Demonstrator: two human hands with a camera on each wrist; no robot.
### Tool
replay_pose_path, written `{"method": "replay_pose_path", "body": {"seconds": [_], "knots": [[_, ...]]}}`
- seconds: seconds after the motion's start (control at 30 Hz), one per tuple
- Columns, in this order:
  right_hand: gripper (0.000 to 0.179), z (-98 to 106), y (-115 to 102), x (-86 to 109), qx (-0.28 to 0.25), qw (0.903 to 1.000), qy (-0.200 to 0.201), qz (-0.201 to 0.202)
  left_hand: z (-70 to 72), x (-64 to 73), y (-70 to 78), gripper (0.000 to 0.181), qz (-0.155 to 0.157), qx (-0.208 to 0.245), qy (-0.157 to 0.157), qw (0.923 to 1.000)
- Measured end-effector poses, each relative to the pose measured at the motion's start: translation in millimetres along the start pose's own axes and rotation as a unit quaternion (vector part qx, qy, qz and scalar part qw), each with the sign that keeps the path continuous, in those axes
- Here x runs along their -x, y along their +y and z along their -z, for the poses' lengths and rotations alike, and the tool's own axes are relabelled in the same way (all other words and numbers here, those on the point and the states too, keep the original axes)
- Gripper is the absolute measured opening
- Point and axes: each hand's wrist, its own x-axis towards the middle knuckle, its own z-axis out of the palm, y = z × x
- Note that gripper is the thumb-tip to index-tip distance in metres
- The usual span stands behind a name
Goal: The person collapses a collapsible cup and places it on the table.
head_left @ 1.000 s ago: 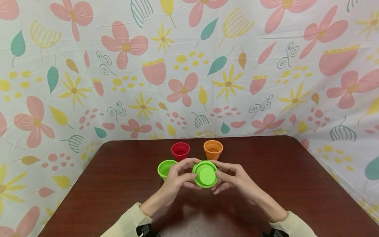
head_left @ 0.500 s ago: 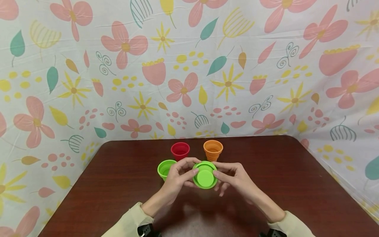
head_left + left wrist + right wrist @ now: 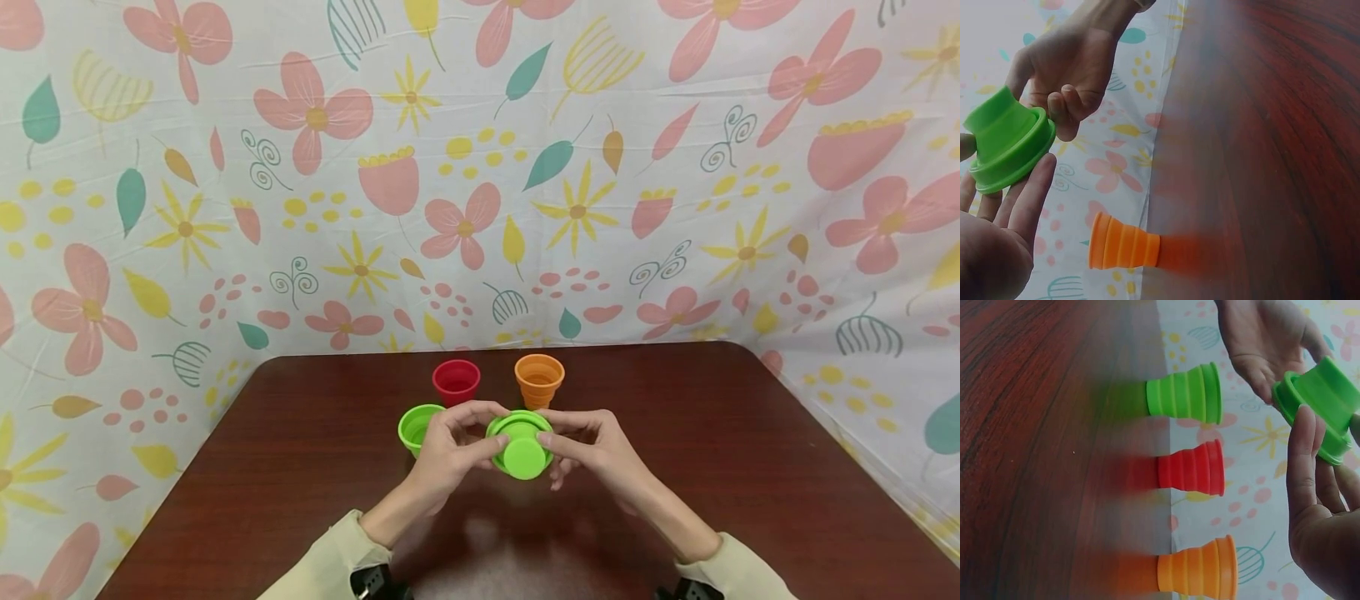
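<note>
A green collapsible cup (image 3: pixel 522 457) is held up in front of me between both hands, its round base turned toward the head camera. Its walls are partly folded: in the left wrist view the base section of the green cup (image 3: pixel 1004 115) stands out from a wide ring of folds at the rim. My left hand (image 3: pixel 444 454) pinches the left side, thumb on the near face and fingers behind the rim. From the other side, my right hand (image 3: pixel 603 454) grips it the same way. The right hand's lower fingers (image 3: pixel 1071 103) curl loosely below the cup.
Behind the hands, a red cup (image 3: pixel 457 382) and an orange cup (image 3: pixel 539 379) stand on the brown table (image 3: pixel 315 467). A second green cup (image 3: pixel 1185 394) stands extended at the left, partly covered by my left hand in the head view. A flower-patterned cloth (image 3: pixel 480 167) hangs behind.
The held cup's base now juts out lower from its ring of folds. Both thumbs have moved inward from the rim onto the cup's near face. The standing cups have stayed put.
</note>
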Motion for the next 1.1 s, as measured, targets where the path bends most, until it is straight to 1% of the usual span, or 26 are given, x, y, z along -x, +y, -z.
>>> {"method": "replay_pose_path", "body": {"seconds": [0.23, 0.43, 0.63, 0.77, 0.93, 1.1], "knots": [[0.036, 1.1, 1.9, -2.0, 0.001, 0.9999, -0.005, 0.011, 0.5, -0.2, 0.0, 0.032, -0.021, -0.021, 0.002, 0.9996], [0.037, 1.6, -0.2, -1.0, -0.01, 0.9999, -0.004, -0.007, 0.1, -0.5, 0.7, 0.032, -0.02, -0.029, 0.002, 0.9994], [0.037, 0.5, -0.9, 0.0, -0.018, 0.9997, -0.005, -0.017, -1.8, -0.4, 0.7, 0.031, -0.02, -0.06, 0.016, 0.9979], [0.036, 1.1, 0.2, -0.3, -0.018, 0.9996, 0.001, -0.02, -3.4, -0.3, 0.6, 0.03, -0.02, -0.065, 0.02, 0.9975], [0.036, 0.9, 0.8, -0.9, -0.018, 0.9998, 0.004, -0.007, -4.3, -0.5, 0.5, 0.03, -0.018, -0.075, 0.022, 0.9968], [0.032, -1.5, 0.1, -0.9, -0.003, 0.9998, 0.012, 0.018, -6.2, -0.6, 2.0, 0.029, -0.018, -0.075, 0.03, 0.9966]]}}
